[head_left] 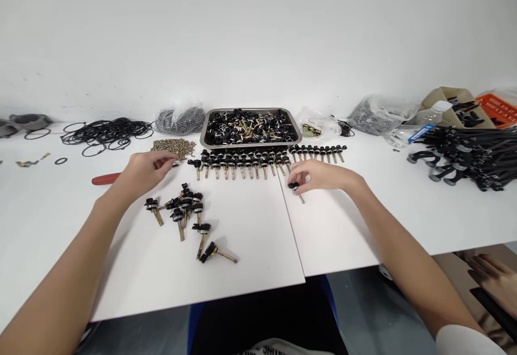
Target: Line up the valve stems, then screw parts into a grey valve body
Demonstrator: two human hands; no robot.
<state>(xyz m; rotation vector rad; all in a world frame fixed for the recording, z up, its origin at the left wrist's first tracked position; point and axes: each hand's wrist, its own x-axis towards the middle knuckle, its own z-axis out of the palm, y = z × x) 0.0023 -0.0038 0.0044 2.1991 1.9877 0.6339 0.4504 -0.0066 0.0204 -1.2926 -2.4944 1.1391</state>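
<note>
My right hand (309, 176) pinches a black-capped brass shaft (301, 197) just above the table, right of the seam. My left hand (147, 173) is closed, thumb and fingertips together beside a heap of small brass pieces (172, 147); anything between them is too small to make out. Under that hand runs a red-handled tool (105, 179), its middle hidden. Several loose black-capped shafts (186, 204) lie nearer to me, some piled together. Behind, similar shafts (242, 164) line up in rows, with a shorter row (319, 153) to the right.
A metal tray (251, 145) full of like parts stands at the back. Black rings (107, 133) and bagged parts (181, 120) are left of it. On the right lie a plastic bottle (420, 123) and black tubes (468, 155). Another person's hand (495, 279) shows lower right.
</note>
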